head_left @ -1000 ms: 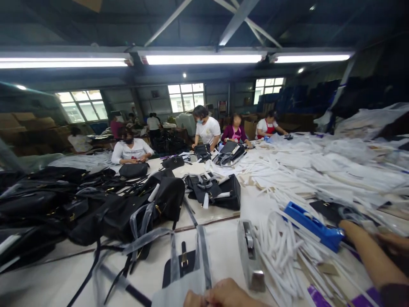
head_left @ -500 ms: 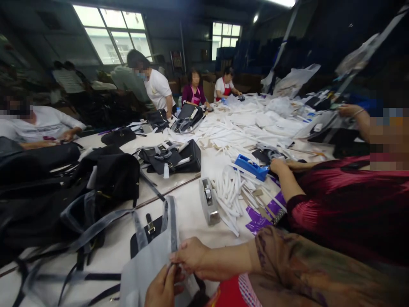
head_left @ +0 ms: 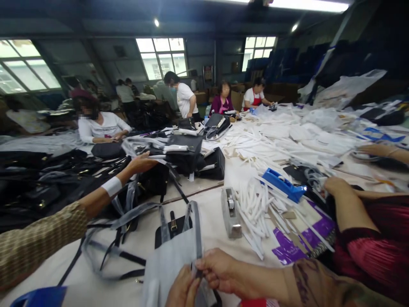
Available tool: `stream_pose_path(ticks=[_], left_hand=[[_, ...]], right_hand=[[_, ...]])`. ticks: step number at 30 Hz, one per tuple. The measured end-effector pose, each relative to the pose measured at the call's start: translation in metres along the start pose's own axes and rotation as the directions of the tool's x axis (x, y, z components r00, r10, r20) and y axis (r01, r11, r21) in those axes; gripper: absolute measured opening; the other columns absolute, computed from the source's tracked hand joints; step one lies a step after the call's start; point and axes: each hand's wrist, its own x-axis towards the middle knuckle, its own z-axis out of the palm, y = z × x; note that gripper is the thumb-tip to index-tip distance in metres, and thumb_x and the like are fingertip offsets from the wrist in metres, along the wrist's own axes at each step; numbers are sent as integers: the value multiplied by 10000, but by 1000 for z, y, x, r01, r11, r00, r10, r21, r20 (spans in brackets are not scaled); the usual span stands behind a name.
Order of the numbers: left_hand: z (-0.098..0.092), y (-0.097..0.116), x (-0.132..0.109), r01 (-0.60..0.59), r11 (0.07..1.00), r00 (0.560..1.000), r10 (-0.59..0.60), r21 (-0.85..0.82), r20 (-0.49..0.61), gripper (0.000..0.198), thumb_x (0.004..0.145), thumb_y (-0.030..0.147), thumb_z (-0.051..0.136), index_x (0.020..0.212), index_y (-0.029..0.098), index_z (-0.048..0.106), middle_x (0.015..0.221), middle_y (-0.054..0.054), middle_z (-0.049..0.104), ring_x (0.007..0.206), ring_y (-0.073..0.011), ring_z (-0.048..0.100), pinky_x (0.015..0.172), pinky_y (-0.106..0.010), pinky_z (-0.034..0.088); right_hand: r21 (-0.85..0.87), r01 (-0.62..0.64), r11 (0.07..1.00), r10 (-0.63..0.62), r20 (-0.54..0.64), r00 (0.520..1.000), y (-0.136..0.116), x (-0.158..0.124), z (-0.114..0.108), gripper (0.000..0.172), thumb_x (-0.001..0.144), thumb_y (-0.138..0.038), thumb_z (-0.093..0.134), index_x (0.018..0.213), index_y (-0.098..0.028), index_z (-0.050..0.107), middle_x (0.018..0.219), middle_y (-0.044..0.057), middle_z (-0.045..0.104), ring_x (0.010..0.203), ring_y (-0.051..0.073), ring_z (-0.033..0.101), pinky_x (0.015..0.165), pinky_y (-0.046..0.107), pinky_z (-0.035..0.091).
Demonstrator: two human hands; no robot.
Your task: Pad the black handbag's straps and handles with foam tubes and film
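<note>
Both my hands are at the bottom edge, close together. My left hand point(head_left: 181, 290) and my right hand point(head_left: 217, 267) each pinch the edge of a pale grey fabric bag point(head_left: 169, 264) that lies on the white table point(head_left: 211, 230). The bag's grey straps trail away to the left. A black flap with a gold clasp point(head_left: 173, 223) shows just beyond the grey bag, partly covered by it. My right forearm wears a brown patterned sleeve.
A grey tape dispenser point(head_left: 230, 212) and white paper strips point(head_left: 255, 204) lie right of the bag, a blue dispenser point(head_left: 283, 184) beyond. A co-worker's arm point(head_left: 105, 192) reaches from the left to black bags point(head_left: 185, 157). A person in red point(head_left: 367, 230) sits at my right. Others work farther back.
The view has swung left and up. A co-worker's arm has come in from the left and reached the black bags. My hands still pinch the grey bag.
</note>
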Motion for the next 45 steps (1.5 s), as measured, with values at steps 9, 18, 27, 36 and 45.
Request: stream_pose_path(ticks=[9,18,27,36,45], left_hand=[[7,8,11,217,976,957,-215,-9,-197,402,816,542,531,723,207,732,896,-85,679,927,-272,626,925,-412,484],[14,10,7,93,996,941,-82,17,-328,289,858,286,530,642,204,704,1191,-97,603,1141,-261,567,1062,-421,391],[13,0,-19,-129,982,968,154,136,-196,228,891,221,530,738,187,695,1497,-90,343,1382,-269,328,1121,-463,345],[6,4,-19,-82,997,979,81,2,-185,84,808,250,662,775,195,717,1387,-113,459,1329,-278,368,1140,-436,264],[29,5,-8,383,640,872,-489,-666,32,486,720,650,635,687,205,443,517,116,231,432,-61,189,410,-211,187]], right_hand=[[-852,247,462,-551,-57,833,18,20,5,288,757,-229,597,498,-160,493,472,-45,399,507,98,379,485,235,231],[-871,369,-324,-419,482,770,12,-5,-4,208,867,-128,447,835,-121,653,837,128,649,778,211,567,698,316,416],[-276,95,956,-53,155,986,4,-11,-22,426,774,-556,652,715,-188,446,575,-94,344,429,32,156,411,201,124],[-289,81,954,-70,46,996,11,-4,-11,349,736,-443,683,689,-204,434,509,-115,269,425,47,171,418,212,125],[-893,427,-144,-571,428,701,25,-3,-12,212,872,-208,534,669,-153,569,675,29,547,648,139,473,609,269,339]])
